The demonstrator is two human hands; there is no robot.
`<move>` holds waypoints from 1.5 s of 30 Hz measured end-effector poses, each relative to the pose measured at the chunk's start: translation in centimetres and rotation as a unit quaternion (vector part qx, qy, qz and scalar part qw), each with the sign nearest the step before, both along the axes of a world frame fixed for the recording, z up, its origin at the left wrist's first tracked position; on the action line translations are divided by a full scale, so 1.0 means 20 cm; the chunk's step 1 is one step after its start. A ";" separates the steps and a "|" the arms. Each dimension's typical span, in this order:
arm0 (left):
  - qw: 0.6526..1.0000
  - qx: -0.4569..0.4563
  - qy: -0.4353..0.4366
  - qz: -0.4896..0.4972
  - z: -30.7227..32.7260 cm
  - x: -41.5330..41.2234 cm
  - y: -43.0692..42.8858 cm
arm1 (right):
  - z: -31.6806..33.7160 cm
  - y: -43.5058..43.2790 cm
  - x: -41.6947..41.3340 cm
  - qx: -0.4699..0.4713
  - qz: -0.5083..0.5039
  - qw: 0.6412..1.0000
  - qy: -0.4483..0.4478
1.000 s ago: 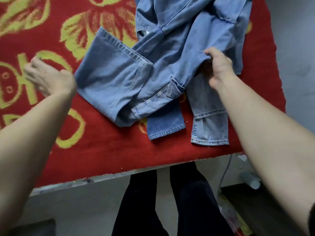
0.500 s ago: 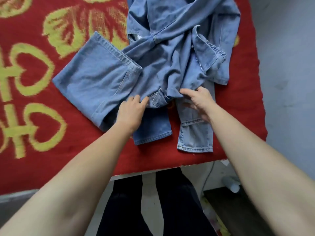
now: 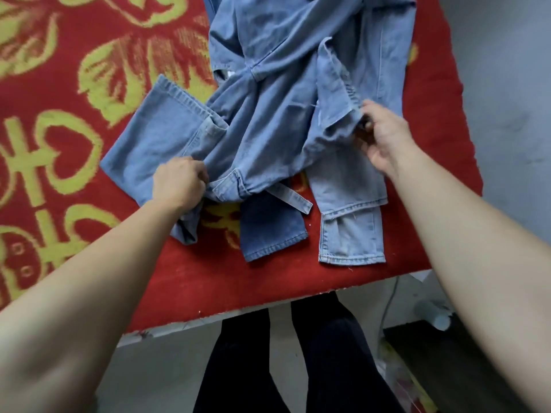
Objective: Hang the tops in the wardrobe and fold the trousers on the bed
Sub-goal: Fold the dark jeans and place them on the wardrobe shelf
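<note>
While tight on denim, left hand.

A denim heap of tangled clothes fills the middle and far right of the bed. Two trouser legs stick out of it toward the near edge. Left of the heap the red blanket lies open and wide. A bare band of blanket runs between the trouser hems and the near edge, and a slim gap separates the two legs. On the right only a narrow strip remains before the grey wall. The left hand grips the heap's left side and the right hand grips a fold on its right, blocking both flanks.
</note>
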State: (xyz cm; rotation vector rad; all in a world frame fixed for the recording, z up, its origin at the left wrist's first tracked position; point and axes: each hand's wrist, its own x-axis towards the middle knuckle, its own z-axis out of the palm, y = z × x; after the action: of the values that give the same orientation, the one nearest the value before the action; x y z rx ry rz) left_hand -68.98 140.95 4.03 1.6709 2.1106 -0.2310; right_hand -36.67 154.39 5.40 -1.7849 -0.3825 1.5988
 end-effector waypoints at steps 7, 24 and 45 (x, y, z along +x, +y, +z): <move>0.933 0.204 -0.226 0.190 0.11 0.41 0.35 | -0.08 -0.34 -0.01 0.040 0.258 0.957 -0.126; 0.963 0.062 -0.178 0.191 0.03 0.37 0.23 | -0.10 0.20 -0.16 -0.014 0.243 0.965 -0.098; 0.999 0.051 0.000 0.009 0.21 0.31 -0.12 | -0.10 -0.01 -0.53 -0.033 0.379 0.921 -0.089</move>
State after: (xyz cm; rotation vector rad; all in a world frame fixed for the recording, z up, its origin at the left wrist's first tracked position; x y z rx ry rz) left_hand -62.72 138.58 8.22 1.7071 2.1690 -0.1198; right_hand -47.28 154.25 3.45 -1.9611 -1.2403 1.9594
